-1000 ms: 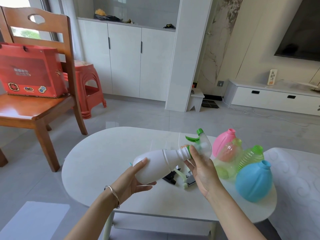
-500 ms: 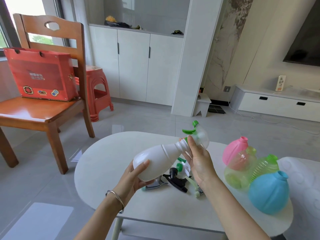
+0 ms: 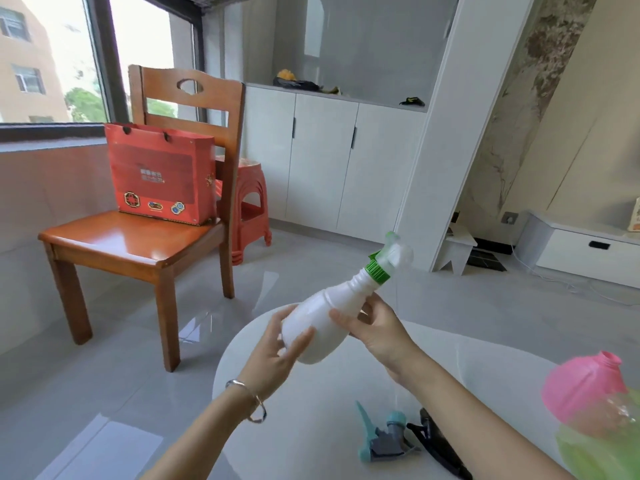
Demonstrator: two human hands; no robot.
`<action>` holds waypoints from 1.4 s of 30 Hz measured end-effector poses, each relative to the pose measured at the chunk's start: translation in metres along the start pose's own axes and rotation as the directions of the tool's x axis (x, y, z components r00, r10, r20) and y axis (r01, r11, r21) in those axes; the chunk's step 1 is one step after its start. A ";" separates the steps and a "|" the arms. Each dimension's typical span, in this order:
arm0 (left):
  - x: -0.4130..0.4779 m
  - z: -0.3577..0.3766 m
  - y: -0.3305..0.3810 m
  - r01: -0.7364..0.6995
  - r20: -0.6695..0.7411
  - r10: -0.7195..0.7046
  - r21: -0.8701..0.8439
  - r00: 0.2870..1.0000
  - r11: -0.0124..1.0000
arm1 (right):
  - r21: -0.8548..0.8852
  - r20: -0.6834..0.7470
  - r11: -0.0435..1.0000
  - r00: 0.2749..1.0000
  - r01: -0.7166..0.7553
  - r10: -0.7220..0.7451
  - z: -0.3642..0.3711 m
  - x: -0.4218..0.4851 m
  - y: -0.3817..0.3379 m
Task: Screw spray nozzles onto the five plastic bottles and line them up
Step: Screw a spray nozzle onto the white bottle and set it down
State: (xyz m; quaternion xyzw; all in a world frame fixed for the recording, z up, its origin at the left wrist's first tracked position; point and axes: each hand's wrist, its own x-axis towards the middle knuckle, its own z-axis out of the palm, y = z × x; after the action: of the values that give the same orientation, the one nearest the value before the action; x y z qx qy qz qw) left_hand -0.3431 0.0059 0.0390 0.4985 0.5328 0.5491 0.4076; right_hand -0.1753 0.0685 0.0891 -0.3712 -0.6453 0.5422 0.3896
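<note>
I hold a white plastic bottle (image 3: 323,318) tilted in the air above the white table (image 3: 311,427), its neck pointing up and right. A clear spray nozzle with a green collar (image 3: 389,256) sits on its neck. My left hand (image 3: 277,351) cups the bottle's base. My right hand (image 3: 375,327) grips its body near the shoulder. A teal and grey nozzle (image 3: 381,434) and a black nozzle (image 3: 438,441) lie loose on the table. A pink bottle (image 3: 585,386) and a green bottle (image 3: 595,452) without nozzles stand at the right edge.
A wooden chair (image 3: 138,237) with a red gift bag (image 3: 159,174) stands on the left, and a red plastic stool (image 3: 249,202) is behind it. White cabinets (image 3: 329,168) line the far wall. Grey tiled floor surrounds the table.
My view has swung left and closer. My right hand has slid from the nozzle collar down onto the bottle's body, and the bottle is raised more upright.
</note>
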 end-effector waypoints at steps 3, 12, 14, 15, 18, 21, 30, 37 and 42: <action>0.026 -0.029 -0.008 -0.178 0.007 0.181 0.223 0.984 0.959 | -0.086 0.043 0.996 0.999 0.022 -0.018 0.016 0.034 0.001; 0.083 -0.093 -0.049 -0.141 0.053 0.131 0.265 0.990 0.954 | -0.160 0.136 0.987 0.991 0.020 0.002 0.055 0.111 0.033; 0.090 -0.097 -0.063 -0.119 0.059 0.107 0.260 0.993 0.958 | -0.175 0.122 0.984 0.993 0.029 -0.007 0.062 0.118 0.044; 0.093 -0.097 -0.070 -0.115 0.063 0.102 0.257 0.993 0.960 | -0.178 0.116 0.984 0.993 0.030 -0.009 0.064 0.121 0.049; 0.097 -0.095 -0.088 -0.115 0.068 0.101 0.253 0.993 0.961 | -0.193 0.091 0.981 0.996 0.028 -0.010 0.065 0.126 0.068; 0.101 -0.095 -0.099 -0.099 0.061 0.087 0.233 0.994 0.967 | -0.210 0.082 0.977 0.997 0.032 -0.015 0.068 0.130 0.080; 0.111 -0.096 -0.116 -0.096 0.055 0.086 0.221 0.995 0.971 | -0.208 0.078 0.975 0.995 0.072 -0.057 0.075 0.140 0.088; 0.116 -0.095 -0.123 -0.072 0.073 0.055 0.243 0.996 0.967 | -0.179 0.050 0.982 0.998 0.055 -0.047 0.077 0.140 0.091; 0.108 -0.092 -0.119 -0.048 0.043 0.035 0.336 0.998 0.941 | -0.174 0.046 0.982 0.997 0.073 -0.066 0.078 0.135 0.089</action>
State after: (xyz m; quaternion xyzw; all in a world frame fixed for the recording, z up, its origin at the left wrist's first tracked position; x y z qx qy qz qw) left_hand -0.4616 0.1070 -0.0611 0.5819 0.6005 0.4493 0.3145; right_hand -0.2972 0.1702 0.0061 -0.3702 -0.7109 0.4766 0.3611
